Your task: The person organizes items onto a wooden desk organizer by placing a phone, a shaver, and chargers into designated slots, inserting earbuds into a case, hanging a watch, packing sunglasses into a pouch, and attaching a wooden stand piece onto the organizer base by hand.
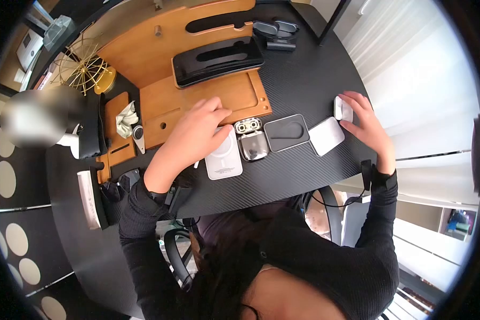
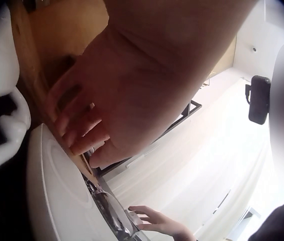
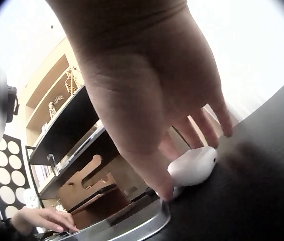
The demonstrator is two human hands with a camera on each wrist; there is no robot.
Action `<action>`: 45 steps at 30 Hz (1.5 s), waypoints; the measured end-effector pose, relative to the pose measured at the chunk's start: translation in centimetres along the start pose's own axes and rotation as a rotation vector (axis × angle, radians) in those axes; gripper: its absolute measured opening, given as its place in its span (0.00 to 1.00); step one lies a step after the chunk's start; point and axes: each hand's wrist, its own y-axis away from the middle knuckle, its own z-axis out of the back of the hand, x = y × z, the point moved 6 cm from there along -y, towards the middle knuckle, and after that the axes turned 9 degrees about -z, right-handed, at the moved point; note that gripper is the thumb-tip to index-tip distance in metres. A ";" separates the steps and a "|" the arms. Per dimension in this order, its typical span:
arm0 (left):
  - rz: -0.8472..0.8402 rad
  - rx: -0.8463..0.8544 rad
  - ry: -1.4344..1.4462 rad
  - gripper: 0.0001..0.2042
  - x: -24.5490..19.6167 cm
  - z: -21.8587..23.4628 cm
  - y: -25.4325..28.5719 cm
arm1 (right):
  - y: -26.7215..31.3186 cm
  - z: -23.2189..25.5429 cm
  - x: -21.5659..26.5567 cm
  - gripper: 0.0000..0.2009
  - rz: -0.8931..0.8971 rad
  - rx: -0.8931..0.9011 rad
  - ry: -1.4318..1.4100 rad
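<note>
Lighting: bright daylight through white curtains (image 1: 410,69), overexposed. Glare on glossy black tray (image 1: 217,60). Head view: strong fisheye bending, dark vignette. Wrist views: close fingers (image 2: 81,128) soft, backgrounds washed out.

Head camera looks steeply down on the worktop (image 1: 304,80); both wrist cameras sit low, close under each palm, facing one another across it.

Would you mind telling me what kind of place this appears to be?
Probably a home office or study desk. A black desk carries a wooden organiser tray and small electronics such as a white charging pad, with shelving behind and pale curtains alongside.
</note>
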 end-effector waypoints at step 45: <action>-0.043 0.005 -0.055 0.21 -0.9 -0.2 1.7 | -8.7 -6.8 18.5 0.16 0.690 -0.128 0.115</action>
